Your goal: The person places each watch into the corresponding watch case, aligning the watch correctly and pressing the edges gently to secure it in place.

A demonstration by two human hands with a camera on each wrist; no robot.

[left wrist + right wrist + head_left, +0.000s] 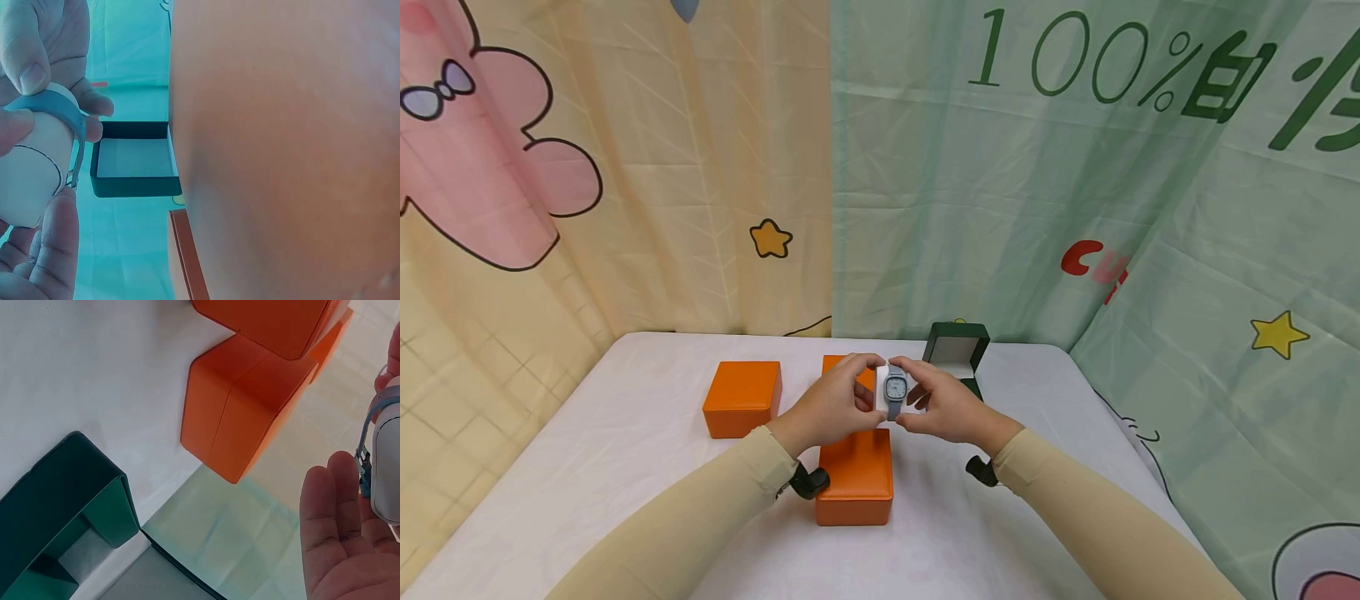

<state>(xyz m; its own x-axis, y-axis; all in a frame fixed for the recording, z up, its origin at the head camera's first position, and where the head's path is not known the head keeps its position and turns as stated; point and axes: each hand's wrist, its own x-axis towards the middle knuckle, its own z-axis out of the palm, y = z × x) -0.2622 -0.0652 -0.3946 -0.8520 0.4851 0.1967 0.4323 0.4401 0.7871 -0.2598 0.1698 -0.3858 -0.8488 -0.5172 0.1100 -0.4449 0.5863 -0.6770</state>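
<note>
A wristwatch point(896, 388) with a squarish dial and a grey-blue strap is wrapped round a small white cushion point(31, 187). Both hands hold the cushion raised above the table, dial toward the head camera. My left hand point(831, 407) grips its left end between thumb and index finger. On the right end, my right hand point(953, 408) does the same, its other fingers partly bent behind. The strap's buckle point(364, 465) shows on the side facing away. Just beyond the right hand stands a dark green box point(977, 333), lid raised, light lining inside.
An orange box point(742, 398) sits at the left of the white table point(655, 392). Another orange box point(854, 479) lies nearer, under the left forearm. Behind the left hand, a third orange box point(841, 363) is partly hidden. Printed curtains point(925, 208) hang behind the table.
</note>
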